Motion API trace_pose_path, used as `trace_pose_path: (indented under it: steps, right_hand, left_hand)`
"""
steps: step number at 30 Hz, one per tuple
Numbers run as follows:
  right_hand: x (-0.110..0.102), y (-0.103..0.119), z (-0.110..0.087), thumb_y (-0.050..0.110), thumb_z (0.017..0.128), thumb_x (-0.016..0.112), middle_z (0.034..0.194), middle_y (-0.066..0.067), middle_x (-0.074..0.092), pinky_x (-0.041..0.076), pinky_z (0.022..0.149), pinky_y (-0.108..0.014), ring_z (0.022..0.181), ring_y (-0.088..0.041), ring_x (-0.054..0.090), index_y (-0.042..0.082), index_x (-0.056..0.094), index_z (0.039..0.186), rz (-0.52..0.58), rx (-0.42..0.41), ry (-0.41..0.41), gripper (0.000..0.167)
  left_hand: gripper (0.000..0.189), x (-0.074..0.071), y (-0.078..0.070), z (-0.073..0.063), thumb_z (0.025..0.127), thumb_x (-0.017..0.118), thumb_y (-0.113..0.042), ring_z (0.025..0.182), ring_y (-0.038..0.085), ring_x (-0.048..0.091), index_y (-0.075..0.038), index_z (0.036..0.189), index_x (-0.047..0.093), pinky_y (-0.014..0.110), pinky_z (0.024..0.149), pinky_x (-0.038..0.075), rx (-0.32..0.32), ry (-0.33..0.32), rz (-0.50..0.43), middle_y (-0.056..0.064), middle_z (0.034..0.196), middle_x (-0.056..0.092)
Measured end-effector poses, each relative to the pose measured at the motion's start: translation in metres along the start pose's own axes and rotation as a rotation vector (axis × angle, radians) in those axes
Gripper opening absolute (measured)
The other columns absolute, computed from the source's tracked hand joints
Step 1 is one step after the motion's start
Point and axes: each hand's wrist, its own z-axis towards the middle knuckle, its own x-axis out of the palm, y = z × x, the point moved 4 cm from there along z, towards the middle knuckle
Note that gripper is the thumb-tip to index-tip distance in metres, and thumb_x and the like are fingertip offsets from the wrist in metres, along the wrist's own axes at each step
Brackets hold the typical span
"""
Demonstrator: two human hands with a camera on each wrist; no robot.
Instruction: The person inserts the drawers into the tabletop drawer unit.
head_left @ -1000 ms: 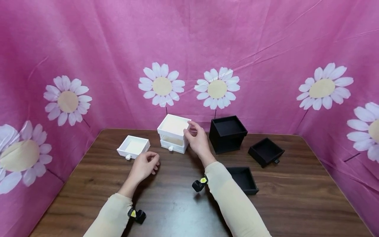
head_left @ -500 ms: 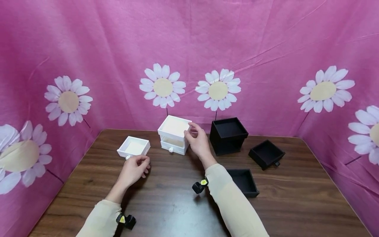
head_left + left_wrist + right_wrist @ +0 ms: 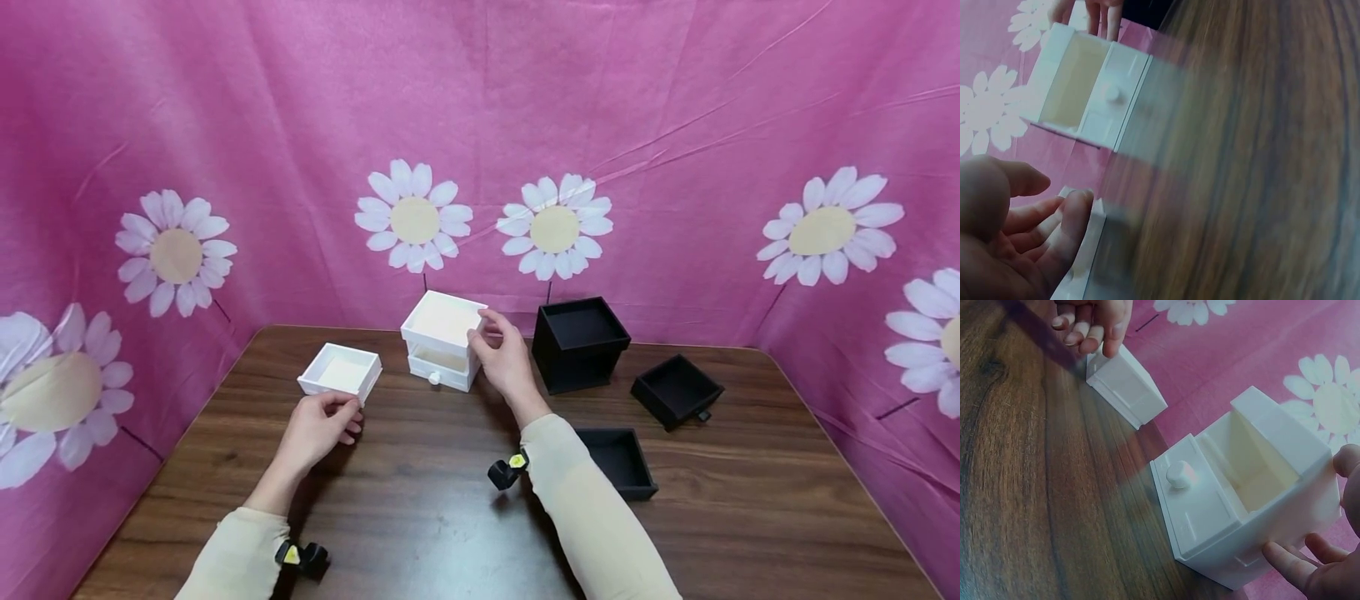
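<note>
Rests the right hand, loosely spread, against the right side of the white cabinet. Holds the left hand, also loosely spread, at the front of the white drawer, left of the cabinet; cannot tell if touching. Farther right: 1 black cabinet, 2 black drawers.
</note>
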Motion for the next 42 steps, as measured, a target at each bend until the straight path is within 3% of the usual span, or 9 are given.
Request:
trace_pose_path:
  steps: [6,12,21,27,32,42]
  right_hand:
    - [0.001,-0.001,-0.001,0.019,0.103,0.072,0.137,-0.023,0.065,0.06,0.106,-0.051,0.122,-0.042,0.07,0.013,0.065,0.147,-0.002,0.002,0.01,0.045]
    - [-0.002,0.0,0.0,0.019,0.103,0.072,0.137,-0.023,0.066,0.06,0.104,-0.052,0.12,-0.041,0.071,0.013,0.065,0.147,-0.005,-0.004,-0.005,0.045]
    - [-0.002,-0.002,0.0,0.015,0.102,0.072,0.135,-0.025,0.067,0.06,0.102,-0.053,0.118,-0.043,0.071,0.01,0.065,0.145,0.024,-0.026,-0.012,0.044]
    - [-0.002,-0.003,0.0,0.017,0.102,0.072,0.136,-0.025,0.067,0.061,0.101,-0.053,0.12,-0.043,0.071,0.011,0.066,0.146,0.017,-0.019,-0.014,0.044]
    - [-0.002,-0.003,0.0,0.017,0.103,0.072,0.136,-0.025,0.066,0.06,0.103,-0.053,0.12,-0.043,0.071,0.011,0.065,0.146,0.022,-0.018,-0.01,0.044]
    - [0.001,-0.001,-0.001,0.017,0.102,0.072,0.135,-0.025,0.066,0.061,0.102,-0.051,0.12,-0.042,0.071,0.011,0.065,0.146,0.017,-0.024,-0.003,0.044]
  left_hand:
    - [0.031,-0.012,0.008,-0.001,0.107,0.062,-0.005,0.069,0.013,0.074,0.02,0.124,0.067,0.029,0.06,0.064,-0.046,-0.016,0.038,0.026,0.093,0.078]
    - [0.034,-0.023,0.008,0.002,0.106,0.063,-0.008,0.068,0.013,0.074,0.021,0.124,0.065,0.029,0.059,0.064,-0.041,-0.05,0.074,0.028,0.092,0.078]
    - [0.029,-0.036,0.012,0.003,0.103,0.069,-0.017,0.055,0.01,0.071,0.011,0.109,0.071,0.026,0.054,0.06,-0.052,-0.155,0.238,0.015,0.078,0.078]
    - [0.037,-0.041,0.013,0.007,0.101,0.073,-0.021,0.053,0.007,0.07,0.014,0.113,0.066,0.03,0.054,0.062,-0.086,-0.16,0.201,0.015,0.076,0.078]
    - [0.042,-0.04,0.018,0.012,0.102,0.072,-0.019,0.057,0.011,0.072,0.019,0.119,0.064,0.031,0.055,0.064,-0.125,-0.119,0.154,0.018,0.079,0.078]
    - [0.038,-0.034,0.028,0.019,0.106,0.064,-0.013,0.056,0.009,0.07,0.023,0.117,0.065,0.03,0.056,0.064,-0.175,-0.056,0.034,0.01,0.072,0.076]
